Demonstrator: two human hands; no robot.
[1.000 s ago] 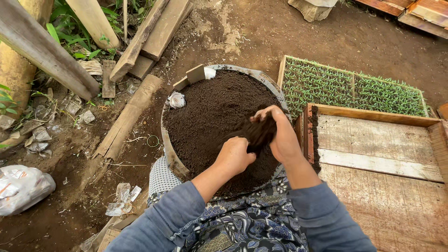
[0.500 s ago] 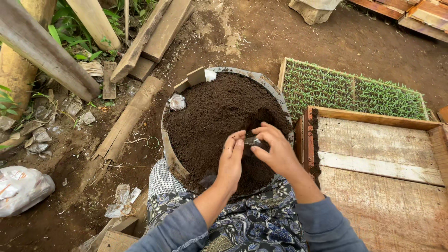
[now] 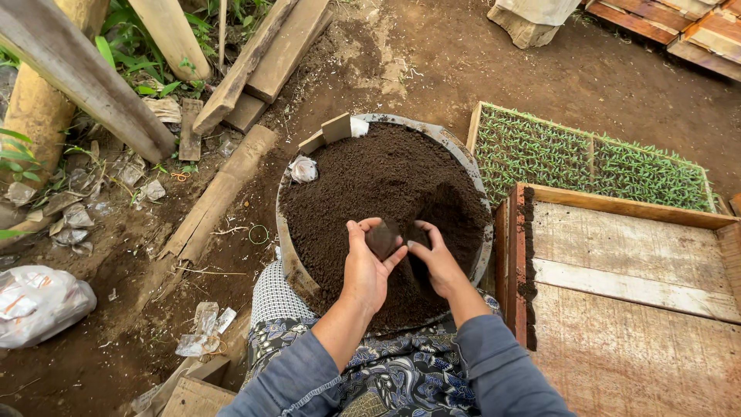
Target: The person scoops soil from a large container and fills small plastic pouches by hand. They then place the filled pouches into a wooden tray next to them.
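Soil filling is the step we judge in hand: over the near side of the soil basin (image 3: pixel 463 166), our left hand (image 3: pixel 365 266) curls around a small soil-packed pouch (image 3: pixel 383 238). Our right hand (image 3: pixel 437 262), fingers loosely bent and holding nothing we can see, touches the soil (image 3: pixel 370 181) beside it. Next calls for a firm, level grip.

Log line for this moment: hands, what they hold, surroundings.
left hand: holds small soil-filled bag | right hand: in soil, beside bag | basin: full | seedling tray: right of basin

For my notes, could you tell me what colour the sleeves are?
Grey-blue sleeves, seen clearly in the head view.
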